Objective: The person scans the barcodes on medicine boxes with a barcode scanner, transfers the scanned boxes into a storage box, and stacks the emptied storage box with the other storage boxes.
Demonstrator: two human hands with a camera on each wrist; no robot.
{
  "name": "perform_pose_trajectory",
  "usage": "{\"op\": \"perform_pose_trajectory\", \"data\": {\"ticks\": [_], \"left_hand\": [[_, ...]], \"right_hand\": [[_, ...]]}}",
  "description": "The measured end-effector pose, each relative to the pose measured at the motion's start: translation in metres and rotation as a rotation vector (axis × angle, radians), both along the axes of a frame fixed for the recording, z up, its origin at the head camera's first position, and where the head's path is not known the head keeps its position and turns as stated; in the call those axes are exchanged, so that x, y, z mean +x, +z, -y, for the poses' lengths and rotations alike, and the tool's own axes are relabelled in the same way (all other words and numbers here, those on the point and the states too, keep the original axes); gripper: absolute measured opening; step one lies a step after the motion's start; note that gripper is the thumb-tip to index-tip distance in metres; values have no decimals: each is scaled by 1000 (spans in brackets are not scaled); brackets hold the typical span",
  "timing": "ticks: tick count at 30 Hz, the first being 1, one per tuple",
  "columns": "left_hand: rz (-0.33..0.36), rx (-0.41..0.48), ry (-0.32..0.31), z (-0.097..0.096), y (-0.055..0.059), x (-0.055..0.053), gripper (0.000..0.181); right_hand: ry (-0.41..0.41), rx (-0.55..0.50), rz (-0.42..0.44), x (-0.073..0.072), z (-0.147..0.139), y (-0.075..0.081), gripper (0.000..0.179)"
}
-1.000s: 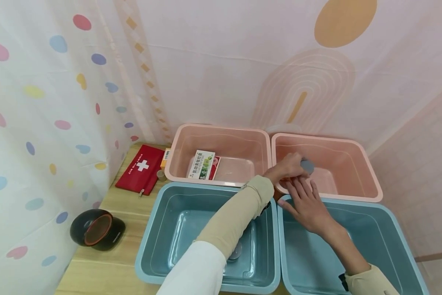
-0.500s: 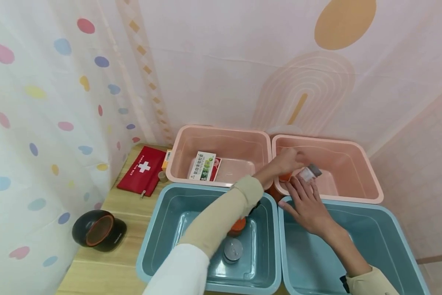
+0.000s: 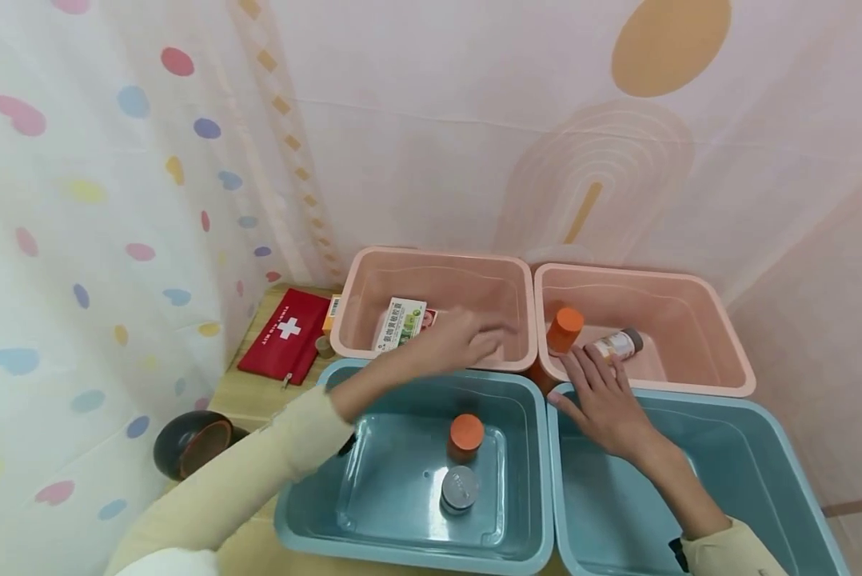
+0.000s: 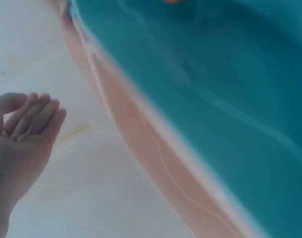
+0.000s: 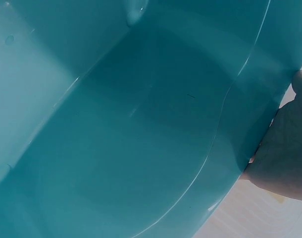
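My left hand (image 3: 454, 342) hovers, slightly blurred, over the front rim of the left pink bin (image 3: 438, 254); in the left wrist view its fingers (image 4: 42, 119) are loosely bent around nothing. Beyond it in that bin lie a white and green medicine box (image 3: 401, 322) and a partly covered red one (image 3: 429, 318). My right hand (image 3: 607, 408) rests palm down across the rims where the right pink bin (image 3: 625, 274) meets the right blue bin (image 3: 726, 400), fingers straight. Just past its fingertips are an orange-capped bottle (image 3: 565, 328), upright, and a grey-capped white bottle (image 3: 618, 344) on its side.
In the left blue bin (image 3: 409, 560) stand an orange-capped bottle (image 3: 466, 434) and a grey-lidded container (image 3: 460, 488). Left on the wooden table are a red first aid pouch (image 3: 283, 334), a small orange box (image 3: 332, 312) and a dark round object (image 3: 192, 444). Patterned curtains stand close behind.
My left hand lets go of the grey-capped bottle in the right pink bin, where it now lies on its side. Then the hand swings left over the other pink bin. My right hand stays put.
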State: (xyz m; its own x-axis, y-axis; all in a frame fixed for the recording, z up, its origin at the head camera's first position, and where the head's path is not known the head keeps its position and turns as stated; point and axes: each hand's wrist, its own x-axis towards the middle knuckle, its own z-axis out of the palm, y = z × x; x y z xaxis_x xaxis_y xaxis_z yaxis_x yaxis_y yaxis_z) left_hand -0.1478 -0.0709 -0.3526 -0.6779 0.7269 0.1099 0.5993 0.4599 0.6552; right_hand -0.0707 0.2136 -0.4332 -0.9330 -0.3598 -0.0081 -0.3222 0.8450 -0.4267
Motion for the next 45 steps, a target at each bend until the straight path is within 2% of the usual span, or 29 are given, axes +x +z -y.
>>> {"op": "perform_pose_trajectory", "data": {"ticks": [3, 5, 7, 8, 13, 17, 19, 21, 25, 29, 34, 37, 40, 42, 45], "left_hand": [[-86, -69, -98, 11, -11, 27, 29], [-130, -140, -142, 14, -21, 41, 31], [-113, -214, -176, 15, -34, 50, 35], [-84, -251, -185, 16, -40, 53, 37], [49, -391, -207, 16, -72, 52, 48], [121, -489, -188, 20, -94, 49, 64], [159, -479, -174, 22, -103, 49, 71], [188, -432, -155, 24, -109, 48, 73], [197, -346, -113, 31, -115, 47, 65], [196, -297, -61, 39, -107, 47, 59], [257, -189, 43, 51, -81, 49, 64], [278, -133, 76, 58, -62, 49, 66], [280, -105, 81, 64, -38, 47, 67], [266, -87, 89, 71, -21, 47, 67], [248, -8, 111, 86, 5, 49, 68]], "right_hand": [[-8, 7, 16, 0, -1, 3, 86], [-13, 18, 25, -2, -2, 5, 85], [-18, 39, 37, -3, -2, 7, 84], [-21, 48, 40, -4, -2, 7, 83], [-21, 46, 34, -8, -3, 6, 82], [-10, 36, 35, -10, -2, 4, 83], [0, 33, 36, -11, -2, 1, 85], [5, 12, 29, -11, -2, -1, 86], [13, -35, 3, -12, -3, -7, 91], [1, -59, 32, -11, -2, -3, 92], [-20, -38, 88, -10, -1, 5, 93], [-23, -31, 100, -9, -1, 7, 93], [-16, -40, 96, -8, -2, 6, 94], [-6, -67, 78, -8, -3, 3, 94], [14, -72, 34, -8, -6, -5, 95]]}}
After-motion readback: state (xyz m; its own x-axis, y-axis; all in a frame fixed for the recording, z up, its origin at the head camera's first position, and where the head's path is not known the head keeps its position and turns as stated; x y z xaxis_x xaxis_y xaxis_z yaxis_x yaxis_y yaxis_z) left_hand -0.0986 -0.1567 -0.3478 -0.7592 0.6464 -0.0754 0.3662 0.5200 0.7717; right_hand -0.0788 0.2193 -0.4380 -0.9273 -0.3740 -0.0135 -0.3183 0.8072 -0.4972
